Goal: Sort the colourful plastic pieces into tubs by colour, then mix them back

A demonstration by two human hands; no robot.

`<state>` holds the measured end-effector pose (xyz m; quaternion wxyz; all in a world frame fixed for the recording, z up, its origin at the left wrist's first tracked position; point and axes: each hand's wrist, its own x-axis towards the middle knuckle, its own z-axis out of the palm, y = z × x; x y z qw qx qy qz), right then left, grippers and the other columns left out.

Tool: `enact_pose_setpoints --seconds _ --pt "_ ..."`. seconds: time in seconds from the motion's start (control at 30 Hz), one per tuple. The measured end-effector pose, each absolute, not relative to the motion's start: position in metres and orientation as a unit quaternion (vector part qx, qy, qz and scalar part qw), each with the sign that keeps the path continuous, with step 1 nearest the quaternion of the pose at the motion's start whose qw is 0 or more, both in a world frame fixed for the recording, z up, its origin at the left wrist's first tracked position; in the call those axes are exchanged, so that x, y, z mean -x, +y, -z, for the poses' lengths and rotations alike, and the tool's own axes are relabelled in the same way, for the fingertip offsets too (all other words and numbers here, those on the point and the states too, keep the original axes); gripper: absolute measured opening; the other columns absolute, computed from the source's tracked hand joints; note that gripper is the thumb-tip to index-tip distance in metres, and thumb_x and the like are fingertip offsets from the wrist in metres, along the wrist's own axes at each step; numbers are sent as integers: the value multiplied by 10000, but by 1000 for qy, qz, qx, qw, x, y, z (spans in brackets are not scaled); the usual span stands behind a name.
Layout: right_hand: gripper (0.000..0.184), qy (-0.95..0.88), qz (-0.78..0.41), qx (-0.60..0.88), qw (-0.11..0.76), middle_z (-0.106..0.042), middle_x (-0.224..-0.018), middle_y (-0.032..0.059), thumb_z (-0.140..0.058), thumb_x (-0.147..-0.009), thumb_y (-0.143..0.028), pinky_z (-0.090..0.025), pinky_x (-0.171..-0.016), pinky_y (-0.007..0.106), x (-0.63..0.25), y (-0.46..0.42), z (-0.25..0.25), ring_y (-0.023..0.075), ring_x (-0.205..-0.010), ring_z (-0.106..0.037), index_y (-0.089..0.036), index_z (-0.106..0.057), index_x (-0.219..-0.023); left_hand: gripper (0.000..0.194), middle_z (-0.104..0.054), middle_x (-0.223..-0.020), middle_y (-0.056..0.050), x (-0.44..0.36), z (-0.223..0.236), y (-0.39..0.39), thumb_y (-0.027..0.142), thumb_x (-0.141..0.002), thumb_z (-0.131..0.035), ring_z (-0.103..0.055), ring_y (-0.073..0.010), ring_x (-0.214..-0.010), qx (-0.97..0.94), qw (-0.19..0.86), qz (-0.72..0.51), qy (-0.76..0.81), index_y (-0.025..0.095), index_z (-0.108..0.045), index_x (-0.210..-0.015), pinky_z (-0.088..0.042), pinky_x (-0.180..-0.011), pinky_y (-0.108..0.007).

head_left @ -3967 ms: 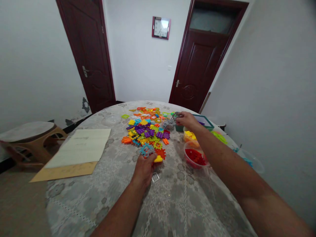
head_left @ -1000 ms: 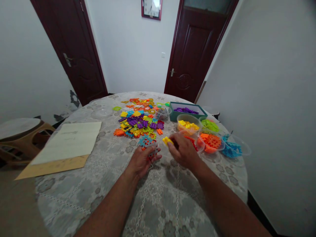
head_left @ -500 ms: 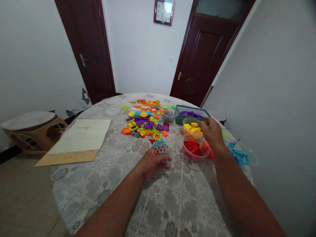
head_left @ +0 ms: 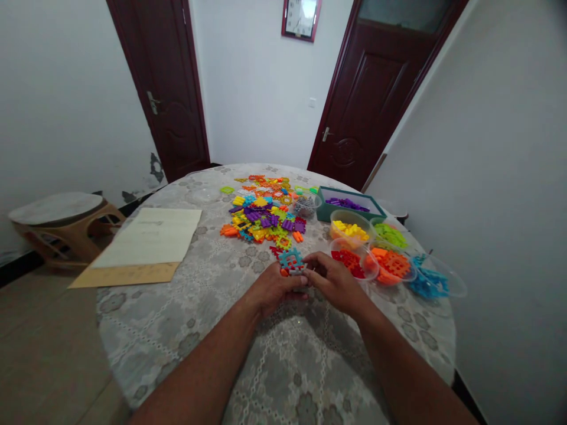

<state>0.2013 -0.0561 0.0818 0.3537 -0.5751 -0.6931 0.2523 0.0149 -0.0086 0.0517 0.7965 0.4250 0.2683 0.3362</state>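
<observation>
My left hand rests on the round table and grips a small cluster of joined plastic pieces, blue on top with orange and red beneath. My right hand has come in beside it, fingers curled and touching the same cluster from the right. A loose heap of coloured interlocking pieces lies just beyond both hands.
Clear bowls hold sorted pieces: red, yellow, orange, green, blue. A teal box holds purple ones, a small bowl grey ones. Paper on cardboard lies left. A stool stands beside the table.
My right hand has come back from the yellow bowl to the cluster held in my left hand. The left hand has stayed put.
</observation>
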Motion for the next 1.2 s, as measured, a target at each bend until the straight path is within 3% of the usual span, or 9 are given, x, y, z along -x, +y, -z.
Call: enact_pose_setpoints --seconds 0.1,0.2,0.33,0.47,0.77,0.9,1.1,1.2 --pt "250 -669 -310 562 374 -740 -937 20 -611 -983 -345 -521 -714 281 -205 -51 -77 166 -801 -671 -207 -707 -1168 472 -772 -1085 -154 -15 -50 -6 461 -770 -917 -755 -258 -942 -400 799 -352 276 174 -736 -1098 -668 -717 -364" --pt "294 -634 -359 566 385 -728 -870 13 -611 -970 -389 -492 -605 258 -204 -49 -75 149 -687 -639 -202 -731 -1162 491 -776 -1001 -151 -15 -47 -4 599 -847 -812 -763 -248 -865 -368 807 -361 287 171 -719 -1070 -671 -682 -373" --pt "332 -580 -418 568 407 -647 -679 -31 -638 -931 -442 -466 -522 250 -206 -48 -75 134 -546 -583 -189 -739 -1121 435 -773 -908 -141 -15 -47 -1 572 -909 -754 -757 -231 -785 -358 808 -357 303 150 -718 -1005 -672 -677 -370" --pt "335 -554 -433 568 428 -659 -678 -27 -674 -904 -474 -515 -540 260 -217 -49 -86 139 -558 -613 -186 -713 -1071 346 -762 -933 -126 -15 -49 0 492 -921 -753 -764 -244 -813 -345 797 -363 336 167 -694 -1026 -673 -639 -370" --pt "121 -644 -284 626 335 -730 -725 17 -721 -834 -273 -531 -550 245 -258 5 -146 153 -601 -676 -185 -734 -916 380 -706 -992 -104 -18 -44 -2 465 -859 -793 -725 -194 -721 -387 774 -350 358 185 -659 -1078 -631 -527 -306" --pt "84 -576 -253 681 374 -695 -616 19 -724 -814 -185 -544 -532 258 -272 76 -153 153 -523 -644 -145 -730 -888 391 -687 -998 -98 -19 -41 -1 492 -854 -782 -707 -179 -696 -401 763 -353 364 184 -656 -1059 -603 -488 -274" --pt "302 -534 -170 699 445 -786 -909 92 -709 -796 -132 -618 -740 314 -280 143 -154 201 -781 -755 -139 -745 -1096 383 -665 -982 -82 -19 -39 1 489 -875 -741 -688 -162 -680 -404 762 -348 368 176 -632 -1067 -587 -472 -259" --pt "281 -535 -166 696 450 -790 -972 101 -664 -826 -128 -625 -756 311 -277 141 -147 206 -833 -767 -145 -744 -1095 387 -657 -985 -79 -18 -40 1 490 -874 -733 -688 -161 -688 -407 760 -349 368 174 -632 -1073 -583 -471 -252"
